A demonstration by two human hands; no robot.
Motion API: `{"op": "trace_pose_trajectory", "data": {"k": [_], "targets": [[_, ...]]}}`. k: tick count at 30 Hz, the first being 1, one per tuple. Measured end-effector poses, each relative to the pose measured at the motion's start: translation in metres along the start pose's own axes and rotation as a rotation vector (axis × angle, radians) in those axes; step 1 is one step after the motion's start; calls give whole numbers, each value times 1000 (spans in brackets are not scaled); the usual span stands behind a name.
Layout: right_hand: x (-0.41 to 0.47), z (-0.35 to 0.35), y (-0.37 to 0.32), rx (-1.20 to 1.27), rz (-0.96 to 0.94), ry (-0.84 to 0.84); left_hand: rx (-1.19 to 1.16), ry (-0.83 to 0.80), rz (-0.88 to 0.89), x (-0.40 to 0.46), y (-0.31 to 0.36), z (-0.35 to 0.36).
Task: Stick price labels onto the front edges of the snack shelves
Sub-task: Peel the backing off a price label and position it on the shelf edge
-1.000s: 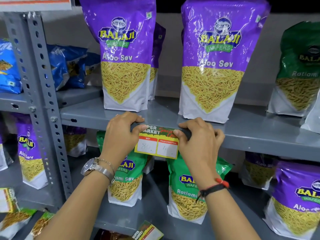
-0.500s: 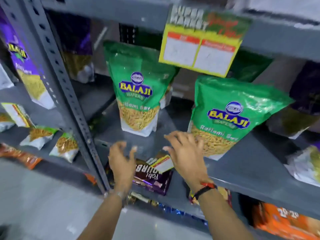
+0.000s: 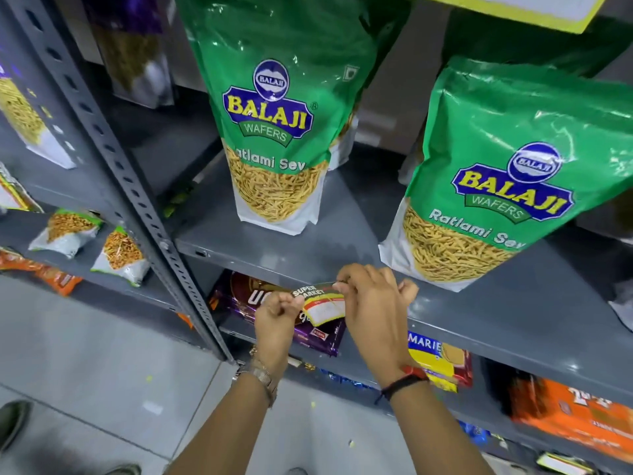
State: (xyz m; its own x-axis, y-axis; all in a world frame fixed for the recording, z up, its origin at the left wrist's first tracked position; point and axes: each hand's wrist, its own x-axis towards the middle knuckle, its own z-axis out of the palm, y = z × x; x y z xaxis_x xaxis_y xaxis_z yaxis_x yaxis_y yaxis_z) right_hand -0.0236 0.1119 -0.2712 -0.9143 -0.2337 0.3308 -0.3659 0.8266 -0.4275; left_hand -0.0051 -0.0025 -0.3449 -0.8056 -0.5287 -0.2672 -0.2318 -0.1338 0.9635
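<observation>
A small price label point(image 3: 322, 305), printed "SUPER MARKET" with yellow border and white boxes, is held between both hands just below the front edge of a grey shelf point(image 3: 479, 337). My left hand point(image 3: 275, 320) pinches its left end. My right hand point(image 3: 371, 303) pinches its top right corner with thumb and forefinger. The label is slightly curled and hangs in front of the shelf edge; whether it touches the edge I cannot tell. Another yellow label point(image 3: 534, 12) is stuck on the shelf edge above, at the top right.
Two green Balaji Ratlami Sev bags point(image 3: 274, 132) point(image 3: 503, 186) stand on the shelf. A perforated grey upright point(image 3: 137, 186) runs on the left. Below are a purple biscuit pack point(image 3: 308, 334), a Marie pack point(image 3: 442, 358) and orange packs point(image 3: 575, 413). Small snack bags point(image 3: 116, 252) lie on the left shelf.
My view dropped from the upper shelf, where a label now stays stuck. Both hands went down to the lower shelf and picked up a new label, now held at the shelf edge.
</observation>
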Motion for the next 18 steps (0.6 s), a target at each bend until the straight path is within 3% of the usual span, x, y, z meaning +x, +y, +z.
{"op": "trace_pose_trajectory", "data": {"k": [5, 10, 18], "targets": [[-25, 7, 16, 128, 233, 26, 304, -36, 214, 0, 6, -16], [-28, 17, 20, 60, 295, 5, 548, 0, 428, -3, 19, -20], [-27, 25, 24, 71, 346, 14, 670, 22, 488, 3, 20, -17]]}}
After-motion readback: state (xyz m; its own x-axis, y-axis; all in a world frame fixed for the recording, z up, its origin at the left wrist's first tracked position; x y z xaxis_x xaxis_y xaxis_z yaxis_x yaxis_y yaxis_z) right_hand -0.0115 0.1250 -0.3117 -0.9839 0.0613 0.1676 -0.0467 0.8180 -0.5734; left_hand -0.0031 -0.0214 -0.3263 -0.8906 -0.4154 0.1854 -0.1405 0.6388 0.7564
